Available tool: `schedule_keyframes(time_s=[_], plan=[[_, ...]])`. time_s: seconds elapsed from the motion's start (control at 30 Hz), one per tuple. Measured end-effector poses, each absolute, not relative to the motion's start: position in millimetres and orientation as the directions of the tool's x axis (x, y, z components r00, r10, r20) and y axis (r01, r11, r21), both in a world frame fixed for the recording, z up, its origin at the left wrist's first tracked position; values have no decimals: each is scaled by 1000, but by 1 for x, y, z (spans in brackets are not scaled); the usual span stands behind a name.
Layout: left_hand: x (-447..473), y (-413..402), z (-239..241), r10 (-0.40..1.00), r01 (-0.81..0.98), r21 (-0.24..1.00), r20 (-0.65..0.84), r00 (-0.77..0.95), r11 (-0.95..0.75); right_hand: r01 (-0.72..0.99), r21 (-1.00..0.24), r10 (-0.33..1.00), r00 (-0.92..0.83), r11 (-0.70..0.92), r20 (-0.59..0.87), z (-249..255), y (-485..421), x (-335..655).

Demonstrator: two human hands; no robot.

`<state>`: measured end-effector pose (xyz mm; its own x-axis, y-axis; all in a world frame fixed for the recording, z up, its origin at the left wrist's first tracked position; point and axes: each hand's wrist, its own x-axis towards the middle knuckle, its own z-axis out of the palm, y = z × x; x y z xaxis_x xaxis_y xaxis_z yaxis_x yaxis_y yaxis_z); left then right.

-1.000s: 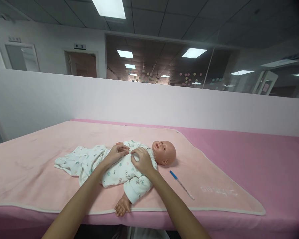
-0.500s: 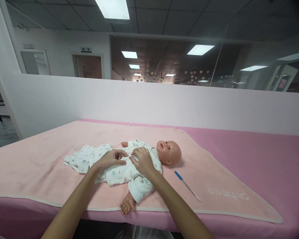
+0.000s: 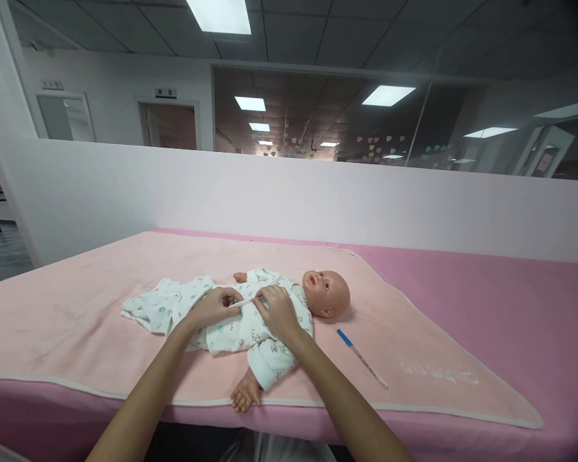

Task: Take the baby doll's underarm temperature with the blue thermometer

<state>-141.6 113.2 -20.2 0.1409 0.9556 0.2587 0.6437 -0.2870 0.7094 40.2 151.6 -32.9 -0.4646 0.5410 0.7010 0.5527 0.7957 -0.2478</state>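
A baby doll lies on its back, its head to the right. It wears a white printed top and matching trousers. Over the belly, my left hand pinches a narrow white cloth strip at the front of the top. My right hand rests on the chest, thumb and fingertips closed on the strip's other end. The strip is stretched between the two hands. Whether it is a tie or the top's edge is hard to tell. One doll hand reaches towards the near edge.
Right of the doll lies a thermometer-like clear stick with a blue cap. A peach blanket with a pale border covers most of the pink padded table. Behind it rises a low white partition.
My hands have stayed over the doll's belly. The white strip between my fingertips now shows more plainly, and my left fingers have drawn slightly left. The doll and stick lie as before.
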Motion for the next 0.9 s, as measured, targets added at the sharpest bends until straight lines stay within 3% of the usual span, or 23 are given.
schedule_keyframes(time_s=[0.9], plan=[[-131, 102, -3, 943, 534, 778, 245, 226, -330, 527, -264, 534, -466, 808, 706, -35, 153, 41]])
